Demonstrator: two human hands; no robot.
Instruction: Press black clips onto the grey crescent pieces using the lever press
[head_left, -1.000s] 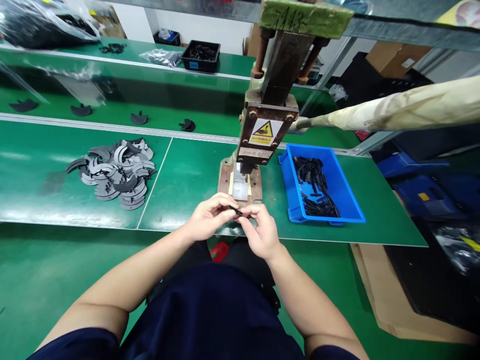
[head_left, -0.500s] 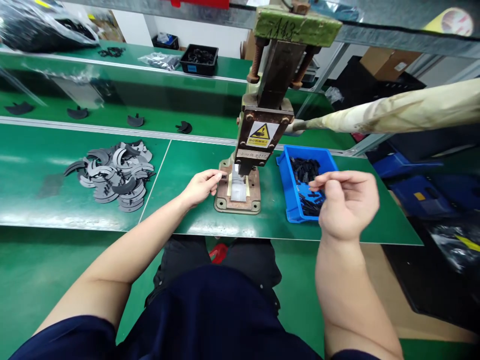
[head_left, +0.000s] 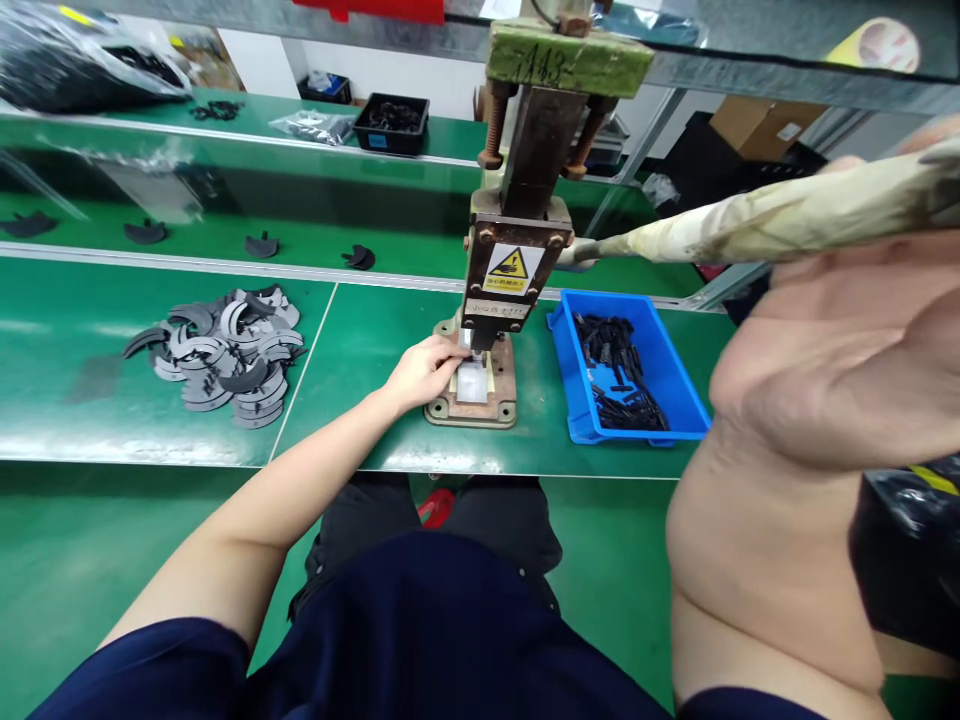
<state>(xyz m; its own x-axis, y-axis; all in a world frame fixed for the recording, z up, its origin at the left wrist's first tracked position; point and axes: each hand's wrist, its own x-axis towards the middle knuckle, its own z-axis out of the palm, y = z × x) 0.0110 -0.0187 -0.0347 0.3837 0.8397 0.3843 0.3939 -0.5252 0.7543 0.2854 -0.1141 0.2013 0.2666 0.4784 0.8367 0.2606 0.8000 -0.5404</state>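
Left hand (head_left: 427, 368) rests at the base of the press (head_left: 517, 240), fingertips pinched narrow at the pale block (head_left: 472, 382) under the ram. A small dark part appears to sit between the fingertips at the block's left edge, but it is too small to confirm. The block lies on the rusty base plate (head_left: 504, 400), which stands on the green counter (head_left: 360, 350).

Right hand (head_left: 930, 150) is raised at the far right edge of view, at the end of the cloth-wrapped lever (head_left: 750, 220) that runs out from the press head. The hand is largely cut off by the frame, so I cannot tell whether it grips the lever or merely touches it. The right forearm fills the right side of the view, close to the camera.

A yellow warning label (head_left: 506, 268) is fixed to the press head, just above the left hand.

A blue bin (head_left: 675, 400) stands just right of the base plate, holding small black parts (head_left: 615, 370). A pile of grey crescent pieces (head_left: 221, 350) lies on the counter well to the left of the press. Four single dark pieces sit spaced along the belt (head_left: 225, 200) behind the counter. A black tray (head_left: 391, 122) of dark parts stands on the far counter beyond the belt.
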